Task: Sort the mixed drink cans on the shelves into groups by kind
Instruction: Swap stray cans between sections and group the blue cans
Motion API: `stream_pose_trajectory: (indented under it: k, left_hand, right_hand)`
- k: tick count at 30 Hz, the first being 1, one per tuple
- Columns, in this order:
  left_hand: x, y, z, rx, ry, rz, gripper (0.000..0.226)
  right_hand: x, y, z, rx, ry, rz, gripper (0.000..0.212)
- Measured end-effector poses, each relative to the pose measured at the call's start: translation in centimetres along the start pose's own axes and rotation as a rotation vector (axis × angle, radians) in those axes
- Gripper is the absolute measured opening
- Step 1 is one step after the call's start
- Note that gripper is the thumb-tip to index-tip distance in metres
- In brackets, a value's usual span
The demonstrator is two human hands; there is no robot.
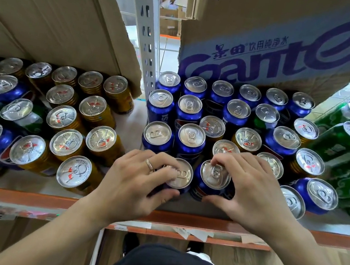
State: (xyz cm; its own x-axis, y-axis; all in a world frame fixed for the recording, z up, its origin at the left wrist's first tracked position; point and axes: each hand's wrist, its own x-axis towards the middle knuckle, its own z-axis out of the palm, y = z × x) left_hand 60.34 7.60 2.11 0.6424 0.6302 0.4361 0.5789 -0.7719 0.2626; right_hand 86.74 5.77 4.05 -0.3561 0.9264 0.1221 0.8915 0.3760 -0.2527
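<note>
I am partway through the sort, working the front row of the right-hand bay. My left grip (139, 178) is curled round a blue aluminium drink can with a silver pull-tab lid (180, 177), thumb on its near side and fingers over the lid. My right grip (249, 185) holds a second blue aluminium can (212, 178) just beside the first, fingertips on the far rim and thumb low on the near wall. Both cans sit at the front of the shelf with the orange steel front rail (29, 197), right of the white perforated upright post (146, 40).

Blue cans fill the back and left of this bay, but gold ribbed cans with red-marked lids (247, 139) stand among them, one just behind my right fingers. Across the post the bay is mostly gold, with a few stray blue cans (3, 87) mixed in. Green cans (345, 140) lie at the far right.

I judge the step in hand to be closing these two blues up against the blue block. The next move calls for a firm hold and a short, careful shift that does not knock the gold cans close behind. After that, those gold ones need lifting out and across the post.
</note>
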Motion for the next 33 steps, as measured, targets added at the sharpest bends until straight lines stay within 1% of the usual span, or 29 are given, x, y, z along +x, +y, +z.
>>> stream_pose_trajectory:
  k: [2, 3, 5, 8, 12, 14, 16, 20, 22, 24, 27, 30, 33]
  left_hand:
    - [-0.3, 0.9, 0.0, 0.089, -0.030, -0.120, 0.060]
    - [-0.3, 1.4, 0.1, 0.115, -0.028, -0.180, 0.069]
    - [-0.3, 2.1, 0.3, 0.159, -0.015, -0.258, 0.075]
    - [-0.1, 2.1, 0.7, 0.231, 0.035, -0.267, 0.071]
    - [0.0, 1.2, 1.2, 0.237, 0.169, -0.146, 0.062]
    - [0.1, 1.1, 1.2, 0.226, 0.198, -0.122, 0.057]
    - [0.1, 1.1, 1.1, 0.231, 0.170, -0.136, 0.057]
    - [0.2, 1.1, 0.5, 0.240, 0.015, -0.189, 0.063]
    - [0.2, 1.1, 0.1, 0.216, -0.027, -0.203, 0.064]
    - [0.2, 1.5, -0.2, 0.189, -0.033, -0.224, 0.066]
    - [0.8, 2.8, -0.6, 0.135, 0.019, -0.233, 0.064]
    - [2.3, 4.7, -0.4, 0.055, 0.060, -0.140, 0.056]
    - [4.2, 6.1, 0.6, 0.001, 0.015, -0.074, 0.053]
  right_hand:
    - [-0.2, 0.2, -0.1, 0.008, -0.035, 0.020, 0.086]
    - [-0.3, 0.4, -0.1, 0.001, -0.050, 0.014, 0.089]
    - [-0.4, 0.5, 0.0, -0.032, -0.055, -0.023, 0.083]
    - [-0.4, 0.5, 0.1, -0.042, -0.022, -0.055, 0.074]
    - [-0.2, 0.8, 0.2, -0.047, -0.006, -0.088, 0.073]
    - [-0.1, 0.8, 0.2, -0.046, -0.004, -0.092, 0.074]
    - [0.0, 0.7, 0.3, -0.061, -0.008, -0.087, 0.074]
    - [-0.2, 0.3, 0.3, -0.081, -0.018, -0.067, 0.079]
    - [-0.6, 0.1, 0.0, -0.082, -0.012, -0.056, 0.083]
    - [-1.5, 0.1, -0.6, -0.067, 0.008, -0.022, 0.083]
    - [-3.6, 0.4, -1.7, -0.059, 0.078, 0.071, 0.078]
    - [-6.4, 1.1, -2.5, -0.080, 0.160, 0.181, 0.076]
    - [-9.1, 2.3, -2.9, -0.138, 0.183, 0.290, 0.078]
